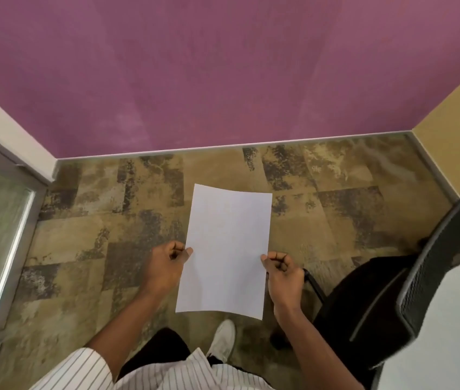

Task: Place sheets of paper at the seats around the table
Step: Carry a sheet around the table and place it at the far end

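A white sheet of paper (227, 249) hangs in front of me above the floor, long side running away from me. My left hand (166, 263) pinches its left edge near the middle. My right hand (282, 267) pinches its right edge at about the same height. Both hands are closed on the sheet, thumbs on top. I cannot tell whether it is one sheet or a thin stack. At the right edge, a white table corner (448, 319) shows, with a black mesh office chair (386, 291) pushed up beside it.
A purple wall (223, 80) stands straight ahead and a tan wall (459, 114) at the right. A glass door with a grey frame (12, 220) is at the left. Patterned brown carpet (96, 235) covers the floor. My white shoe (223, 339) shows below the paper.
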{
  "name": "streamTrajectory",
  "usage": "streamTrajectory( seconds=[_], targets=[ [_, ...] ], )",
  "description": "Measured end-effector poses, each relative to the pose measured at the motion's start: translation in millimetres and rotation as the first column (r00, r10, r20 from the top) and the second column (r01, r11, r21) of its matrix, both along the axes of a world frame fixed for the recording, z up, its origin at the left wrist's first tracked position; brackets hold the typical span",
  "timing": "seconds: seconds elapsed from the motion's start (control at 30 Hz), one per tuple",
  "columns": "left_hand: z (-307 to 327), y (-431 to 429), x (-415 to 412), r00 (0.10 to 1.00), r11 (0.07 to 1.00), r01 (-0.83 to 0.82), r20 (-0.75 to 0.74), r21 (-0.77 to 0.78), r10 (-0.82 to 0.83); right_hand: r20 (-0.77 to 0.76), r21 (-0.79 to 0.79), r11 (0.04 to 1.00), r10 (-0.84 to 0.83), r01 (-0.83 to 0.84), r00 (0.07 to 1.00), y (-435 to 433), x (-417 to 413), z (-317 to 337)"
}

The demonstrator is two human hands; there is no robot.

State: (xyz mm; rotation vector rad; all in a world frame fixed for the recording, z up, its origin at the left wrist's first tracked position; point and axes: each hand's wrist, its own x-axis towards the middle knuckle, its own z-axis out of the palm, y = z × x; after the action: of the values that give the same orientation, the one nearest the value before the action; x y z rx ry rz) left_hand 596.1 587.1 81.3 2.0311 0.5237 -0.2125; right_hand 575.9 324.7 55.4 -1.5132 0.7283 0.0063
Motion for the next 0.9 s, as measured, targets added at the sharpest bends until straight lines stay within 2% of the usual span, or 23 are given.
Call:
streamTrajectory(
  seconds=[0.23, 0.47, 0.7, 0.9],
  targets=[
    [2.4, -38.9, 117.7, 0.995, 0.995, 0.097, 0.027, 0.026, -0.098, 0.024, 0.017, 0.980, -0.199, 0.199, 0.980, -24.7, 90.4, 1.6],
    [-11.3, -95.6, 257.6, 0.949, 0.949, 0.314, 0.039, -0.034, -0.312, -0.035, 0.002, 0.894, -0.448, 0.449, 0.893, -68.8, 174.5, -11.0],
    [1.2, -164.8, 420.7, 0.806, 0.807, 0.590, 0.067, -0.007, -0.589, -0.055, -0.091, 0.784, -0.620, 0.615, 0.783, -106.3, 266.2, 8.3],
    [21.5, -231.3, 511.9, 0.657, 0.661, 0.751, 0.093, 0.004, -0.748, -0.042, -0.133, 0.703, -0.708, 0.698, 0.705, -135.5, 326.5, 35.7]
  ],
)
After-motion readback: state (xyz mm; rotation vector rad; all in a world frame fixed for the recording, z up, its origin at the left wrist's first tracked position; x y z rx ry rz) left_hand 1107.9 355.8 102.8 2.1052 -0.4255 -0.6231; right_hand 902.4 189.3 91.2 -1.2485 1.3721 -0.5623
